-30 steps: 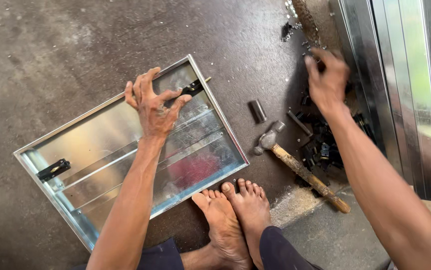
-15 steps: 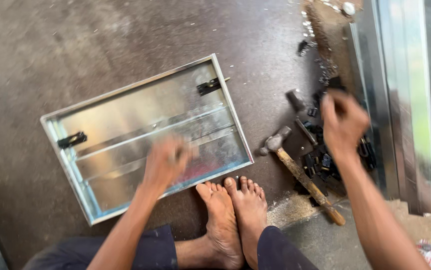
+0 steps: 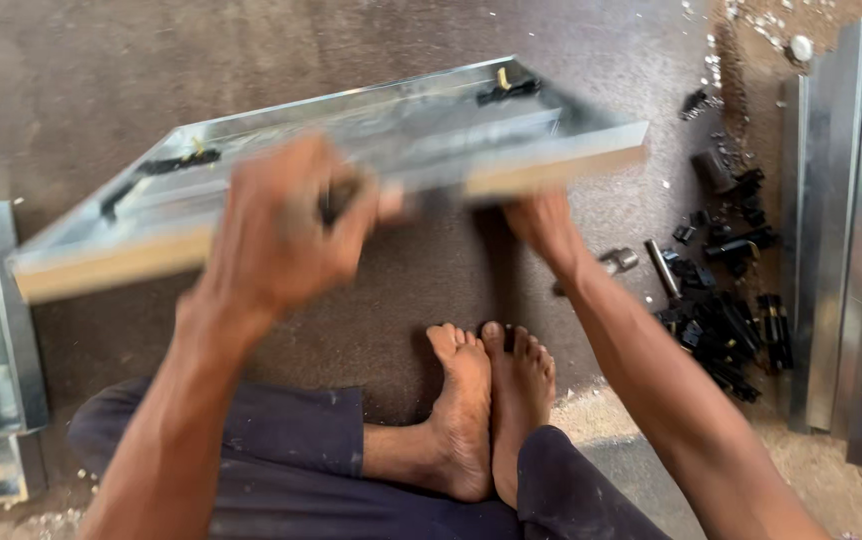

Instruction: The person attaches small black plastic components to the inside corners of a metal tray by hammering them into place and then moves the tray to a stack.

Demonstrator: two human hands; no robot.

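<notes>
metal frame (image 3: 431, 120) tilted up, left hand (image 3: 286, 225) gripping near edge, right hand (image 3: 541, 225) beneath

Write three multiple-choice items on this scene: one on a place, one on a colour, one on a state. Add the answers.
1. Where does the pile of black parts lie?
A. by the right arm
B. on the frame
C. by the left arm

2. What colour are the trousers?
A. white
B. dark blue
C. red

3. How is the metal frame now?
A. flat on the floor
B. tipped up, near edge raised
C. leaning on a wall

Answers:
1 A, on the floor there.
2 B, dark blue cloth.
3 B, the left hand and right hand hold its near edge up.
</notes>
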